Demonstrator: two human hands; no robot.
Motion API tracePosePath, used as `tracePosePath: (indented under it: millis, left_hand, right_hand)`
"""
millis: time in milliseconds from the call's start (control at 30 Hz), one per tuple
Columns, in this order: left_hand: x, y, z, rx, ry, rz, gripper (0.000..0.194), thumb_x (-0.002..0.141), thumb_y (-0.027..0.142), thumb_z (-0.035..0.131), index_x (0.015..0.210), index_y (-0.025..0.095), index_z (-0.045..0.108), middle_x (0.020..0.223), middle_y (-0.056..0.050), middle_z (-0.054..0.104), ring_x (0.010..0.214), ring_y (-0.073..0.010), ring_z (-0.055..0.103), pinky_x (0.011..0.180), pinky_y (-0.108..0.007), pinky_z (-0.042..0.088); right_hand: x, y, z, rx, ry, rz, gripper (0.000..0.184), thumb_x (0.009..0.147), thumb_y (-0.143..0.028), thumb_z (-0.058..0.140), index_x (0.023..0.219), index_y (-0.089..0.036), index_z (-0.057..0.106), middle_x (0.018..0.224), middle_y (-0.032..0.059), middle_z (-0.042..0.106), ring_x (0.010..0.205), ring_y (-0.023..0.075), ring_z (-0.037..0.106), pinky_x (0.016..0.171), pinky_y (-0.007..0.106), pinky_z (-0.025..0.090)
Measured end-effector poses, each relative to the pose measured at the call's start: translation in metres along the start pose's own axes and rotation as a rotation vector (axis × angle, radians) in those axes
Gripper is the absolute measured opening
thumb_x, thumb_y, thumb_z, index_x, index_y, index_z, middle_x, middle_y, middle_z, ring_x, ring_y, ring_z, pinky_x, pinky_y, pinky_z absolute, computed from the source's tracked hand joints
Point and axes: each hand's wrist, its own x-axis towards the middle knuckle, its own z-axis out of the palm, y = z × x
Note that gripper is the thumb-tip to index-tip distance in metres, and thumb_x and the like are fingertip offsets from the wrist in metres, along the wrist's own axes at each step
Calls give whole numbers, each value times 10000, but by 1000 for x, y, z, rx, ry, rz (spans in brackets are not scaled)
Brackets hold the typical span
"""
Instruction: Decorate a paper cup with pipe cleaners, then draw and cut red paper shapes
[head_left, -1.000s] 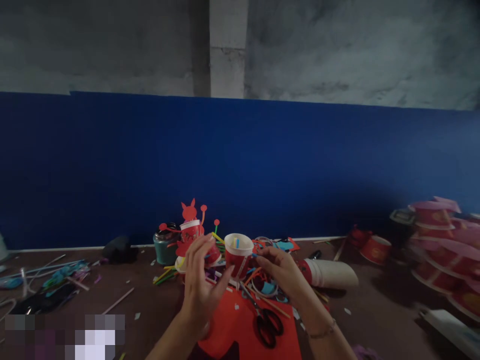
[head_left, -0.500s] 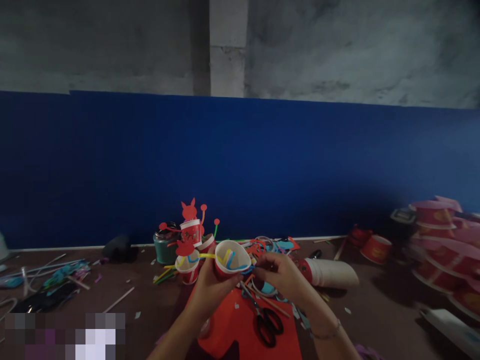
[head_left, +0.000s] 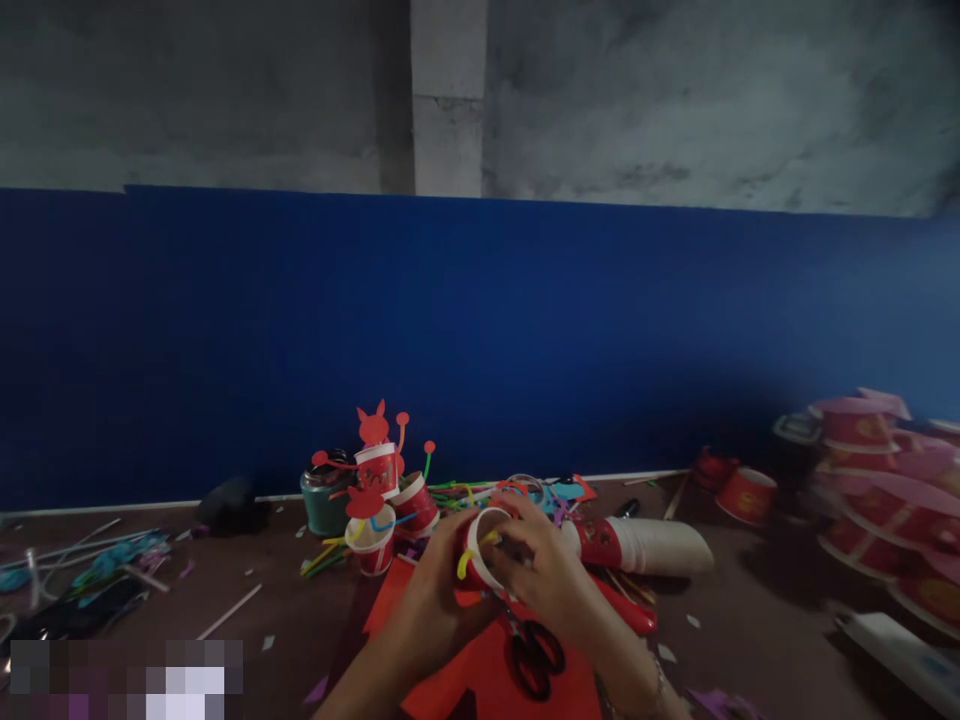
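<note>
My left hand [head_left: 431,585] is wrapped round a red paper cup [head_left: 477,580], which is tipped with its white-rimmed mouth toward the right. A bent yellow strip [head_left: 465,563] sticks out at the cup's left side, and a bit of yellow shows inside. My right hand [head_left: 551,570] is at the mouth with bent fingers reaching in over the rim; what its fingertips pinch is hidden. Below the hands, black-handled scissors [head_left: 530,640] lie on red paper [head_left: 480,665].
Left of the hands stand decorated cup figures [head_left: 377,470] with red paper heads and a teal jar [head_left: 326,503]. A stack of paper cups [head_left: 660,545] lies on its side to the right. Red cups [head_left: 862,470] pile up at far right. Scraps [head_left: 142,550] litter the left.
The cup has turned from facing up to facing right and moved slightly right and down. My right fingers have moved from beside a blue strip to inside the cup's mouth.
</note>
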Motion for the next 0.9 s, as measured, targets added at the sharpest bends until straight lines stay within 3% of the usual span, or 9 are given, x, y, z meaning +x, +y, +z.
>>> tracePosePath:
  millis: [100,200,267,400,500,600,767,900]
  left_hand:
    - [1,2,-3,20,43,-7,686,728,213,717,1345,259,420,1363,-122,501,1252,-289,456,1037,-490,372]
    - [2,-1,-7,61,164,111,326,857,241,570,1181,248,601,1216,-90,627,1155,-254,546,986,-440,427]
    - [1,-2,-8,53,232,123,223,901,237,498,1047,234,667,1073,-73,694,1016,-222,623,899,-376,485]
    - [1,2,-11,5,279,60,205,917,224,459,989,212,651,1061,-77,695,987,-206,636,852,-327,505]
    - [2,4,-11,18,179,133,291,876,183,514,1154,227,588,1171,-83,650,1074,-215,601,907,-349,484]
    - [2,-1,-10,79,135,210,262,866,159,529,1094,249,620,1169,-61,654,1090,-208,589,936,-346,456]
    - [-2,-7,-5,46,282,41,152,923,260,461,977,224,599,1028,-48,680,865,-165,634,757,-265,490]
    - [-2,-9,0,-29,389,-51,180,931,351,437,961,224,560,934,-35,670,840,-170,628,772,-275,483]
  right_hand:
    - [1,0,-4,35,4,-39,182,824,-137,528,849,-214,691,1102,78,614,972,213,591,837,322,477]
    - [1,-1,-8,0,1,-48,193,834,-138,511,873,-218,682,995,68,640,896,199,603,778,289,482]
    - [0,0,-9,-58,6,-50,193,836,-136,508,848,-214,683,924,64,647,852,199,603,759,288,473]
    - [1,5,-9,-116,22,-40,176,831,-139,522,828,-205,685,848,53,645,775,194,597,717,287,455]
    - [1,6,-8,-109,37,-32,179,837,-135,511,843,-204,675,837,47,641,774,192,595,711,284,449]
    - [0,4,-6,-128,42,-59,201,849,-114,479,829,-205,657,847,49,639,800,193,591,726,286,444]
    - [-1,-1,-6,-176,26,-78,182,862,-117,469,789,-196,616,847,55,629,794,189,580,717,286,436]
    - [-1,-3,-8,-172,3,-86,159,877,-153,474,833,-196,620,868,52,646,809,192,593,724,287,436]
